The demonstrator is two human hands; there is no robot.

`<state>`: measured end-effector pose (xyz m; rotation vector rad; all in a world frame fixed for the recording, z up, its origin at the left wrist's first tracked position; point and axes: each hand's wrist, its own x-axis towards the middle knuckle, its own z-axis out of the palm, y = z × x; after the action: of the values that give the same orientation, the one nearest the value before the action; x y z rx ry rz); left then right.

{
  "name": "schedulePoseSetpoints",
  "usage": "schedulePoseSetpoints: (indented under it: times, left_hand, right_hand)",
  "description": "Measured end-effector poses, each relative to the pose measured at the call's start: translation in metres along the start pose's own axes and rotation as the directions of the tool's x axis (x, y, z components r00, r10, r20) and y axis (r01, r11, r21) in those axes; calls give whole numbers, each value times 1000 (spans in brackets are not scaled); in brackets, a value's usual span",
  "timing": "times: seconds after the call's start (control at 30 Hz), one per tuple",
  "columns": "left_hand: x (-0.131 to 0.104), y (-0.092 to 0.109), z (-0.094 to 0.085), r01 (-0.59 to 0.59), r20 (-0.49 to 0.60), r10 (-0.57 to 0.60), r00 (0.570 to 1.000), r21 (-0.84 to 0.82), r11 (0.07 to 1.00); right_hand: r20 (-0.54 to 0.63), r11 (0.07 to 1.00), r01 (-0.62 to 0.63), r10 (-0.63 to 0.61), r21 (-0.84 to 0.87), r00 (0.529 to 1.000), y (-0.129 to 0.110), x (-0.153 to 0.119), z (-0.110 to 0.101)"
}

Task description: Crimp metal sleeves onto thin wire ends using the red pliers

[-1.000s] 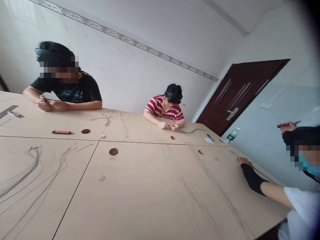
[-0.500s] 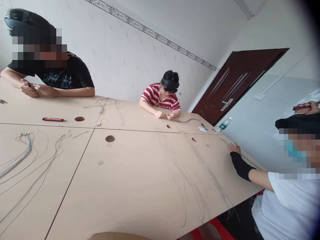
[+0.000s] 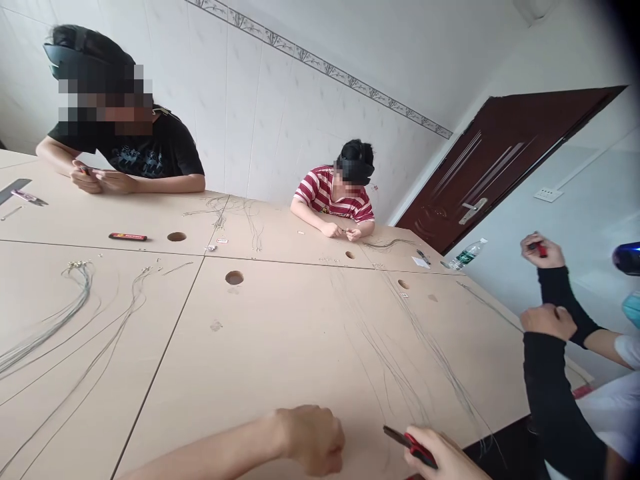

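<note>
Tool, head view: red-and-black tool [image 3: 416, 446], apparently pliers or snips, near the bottom edge of the frame; its dark tips point toward the upper left, just beside the left hand but apart from it.
Right hand: [image 3: 445, 460] wraps the handles, with fingers bent firmly enough to keep the tool in place.
Left hand: [image 3: 313, 440] knuckles upward, fingers apparently curled under; how tightly, and whether around anything, cannot be told.
Handling: the tool is probably light and rigid, the handles less slippery than the metal; the best hold is likely well back on the red-and-black grips, clear of the tips.
Strands: thin strands [image 3: 445, 363] run across the table [image 3: 280, 360] beyond the tool, and a denser bundle [image 3: 80, 310] lies at left; they look light and springy, prone to tangling or kinking, and are best taken near a gathered end.
Neighbour: black-sleeved arms [image 3: 547, 393] of a co-worker at right; one raised hand [image 3: 543, 252] holds a small red-and-black object, too small to identify.
Hidden or cut off: left palm and fingertips; most of the right forearm, beyond the frame; the tool's handle ends; its height above the table; the strands' material.
</note>
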<state>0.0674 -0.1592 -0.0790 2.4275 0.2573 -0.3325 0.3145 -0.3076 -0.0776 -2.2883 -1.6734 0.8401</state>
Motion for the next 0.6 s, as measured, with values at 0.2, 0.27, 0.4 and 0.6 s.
schedulePoseSetpoints:
  times: [0.2, 0.27, 0.4, 0.6]
  left_hand:
    - [-9, -11, -8, 14, -129, -16, 991, -14, 1000]
    - [3, -9, -3, -37, -189, 34, 981, -14, 999]
    - [43, -11, 21, -208, -382, 204, 901, 32, 978]
    - [83, -26, 55, -271, -470, 248, 847, 19, 962]
  right_hand:
    - [199, 971, 189, -158, -147, 967, -54, 95, -47]
    - [264, 964, 226, -184, -139, 947, -67, 137, -55]
    - [383, 952, 270, -198, -145, 902, -93, 220, -59]
    - [409, 952, 235, -139, -194, 902, -123, 317, -69]
